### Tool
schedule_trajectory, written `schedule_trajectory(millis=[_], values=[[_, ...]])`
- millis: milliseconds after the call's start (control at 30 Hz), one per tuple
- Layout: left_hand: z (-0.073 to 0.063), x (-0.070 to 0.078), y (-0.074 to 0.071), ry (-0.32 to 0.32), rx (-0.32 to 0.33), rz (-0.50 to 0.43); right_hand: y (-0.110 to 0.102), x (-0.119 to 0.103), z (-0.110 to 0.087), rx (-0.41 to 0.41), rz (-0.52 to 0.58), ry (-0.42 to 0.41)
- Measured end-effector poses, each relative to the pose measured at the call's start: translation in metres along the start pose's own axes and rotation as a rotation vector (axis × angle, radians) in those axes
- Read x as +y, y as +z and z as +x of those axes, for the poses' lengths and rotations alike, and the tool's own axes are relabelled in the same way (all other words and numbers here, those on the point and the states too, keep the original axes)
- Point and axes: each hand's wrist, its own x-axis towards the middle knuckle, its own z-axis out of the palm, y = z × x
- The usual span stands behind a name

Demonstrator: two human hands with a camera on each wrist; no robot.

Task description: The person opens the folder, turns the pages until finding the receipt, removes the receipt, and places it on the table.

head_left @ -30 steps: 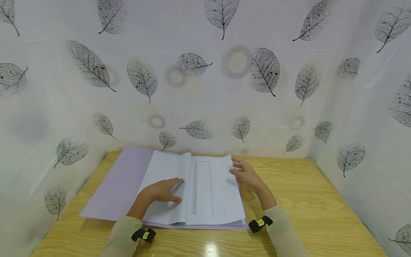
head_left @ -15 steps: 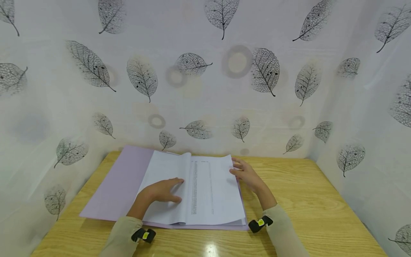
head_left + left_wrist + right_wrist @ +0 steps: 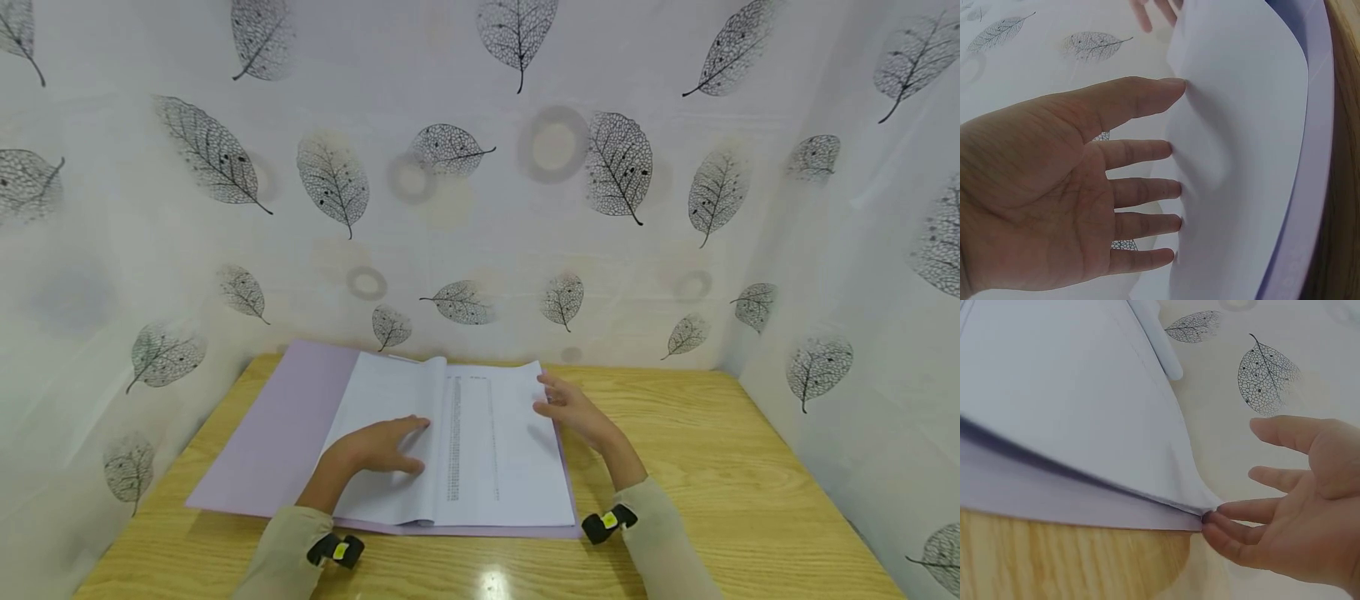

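Note:
A lilac folder (image 3: 277,433) lies spread on the table, with white sheets in it turned to both sides. My left hand (image 3: 378,446) rests with straight, spread fingertips on the blank left-hand sheet (image 3: 382,379), beside the fold; the left wrist view shows this hand (image 3: 1085,194) palm-on, its fingertips against the paper. At the upper right corner of the printed right-hand sheet (image 3: 517,450) is my right hand (image 3: 577,412). In the right wrist view that hand's lower fingers (image 3: 1241,509) touch the edges of the sheet stack and cover, while its thumb and index finger stay off the paper.
The wooden table (image 3: 697,467) extends to the right of the folder and in front of it. Behind and at both sides hangs a pale curtain (image 3: 480,225) with a leaf print. Each sleeve wears a black wrist strap (image 3: 335,550).
My right thumb and index finger have come slightly away from the page corner. The lower right corner of the printed sheet, earlier raised, now lies flat. My left hand has stayed in place.

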Motion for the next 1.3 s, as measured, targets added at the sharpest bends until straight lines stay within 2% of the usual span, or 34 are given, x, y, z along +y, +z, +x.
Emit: schedule_trajectory(millis=[133, 267, 367, 533, 700, 833, 900, 1033, 1300], values=[[0.000, 0.000, 0.000, 0.000, 0.001, 0.001, 0.002, -0.004, -0.001, -0.030, -0.099, 0.001], [0.000, 0.000, 0.000, -0.006, 0.002, -0.002, 0.003, -0.007, -0.001, -0.013, -0.119, -0.019], [0.000, 0.000, 0.000, -0.006, 0.004, -0.002, 0.002, -0.006, -0.001, 0.014, -0.065, -0.017], [0.000, -0.001, 0.001, 0.009, 0.012, -0.012, -0.002, -0.001, 0.000, 0.013, 0.037, -0.006], [0.000, -0.002, 0.001, 0.024, 0.016, -0.016, -0.011, 0.003, -0.001, -0.037, 0.150, 0.005], [0.000, -0.001, 0.001, 0.022, 0.014, -0.019, -0.016, 0.004, -0.002, -0.108, 0.272, 0.014], [0.000, -0.001, 0.000, 0.022, 0.013, -0.018, -0.017, 0.004, -0.002, -0.151, 0.300, 0.001], [0.000, -0.001, 0.000, 0.021, 0.012, -0.016, -0.016, 0.002, -0.002, -0.208, 0.272, -0.029], [0.000, -0.002, 0.001, 0.024, 0.015, -0.023, -0.006, -0.003, -0.002, -0.245, 0.160, -0.103]])
